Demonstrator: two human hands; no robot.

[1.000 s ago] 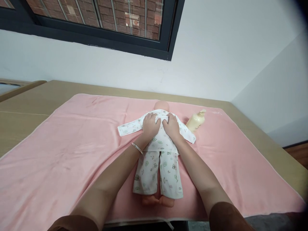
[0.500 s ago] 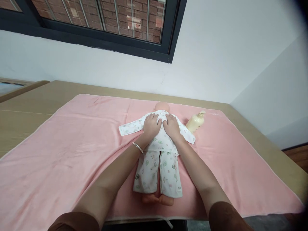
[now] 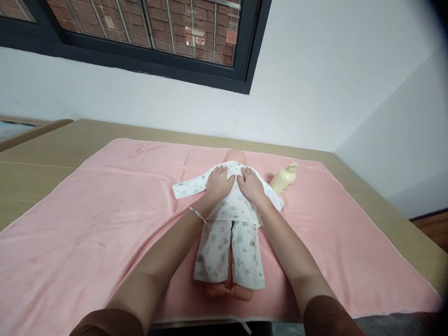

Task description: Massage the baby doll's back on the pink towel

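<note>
A baby doll (image 3: 235,156) lies on a pink towel (image 3: 105,219), head toward the wall and bare feet toward me. It wears a white printed top (image 3: 233,203) and matching trousers (image 3: 229,254). My left hand (image 3: 218,182), with a bracelet on the wrist, lies flat on the doll's upper body, fingers stretched out. Beside it my right hand (image 3: 251,184) lies flat there too, its fingers pressed on the cloth. One empty sleeve (image 3: 189,186) spreads out to the left.
A cream pump bottle (image 3: 285,178) lies on the towel just right of the doll's shoulder. The towel covers a wooden table (image 3: 42,149) that meets a white wall under a dark-framed window. The table's right edge drops to the floor.
Both hands have stayed on the doll's upper body and shifted only slightly. The view has tilted a little.
</note>
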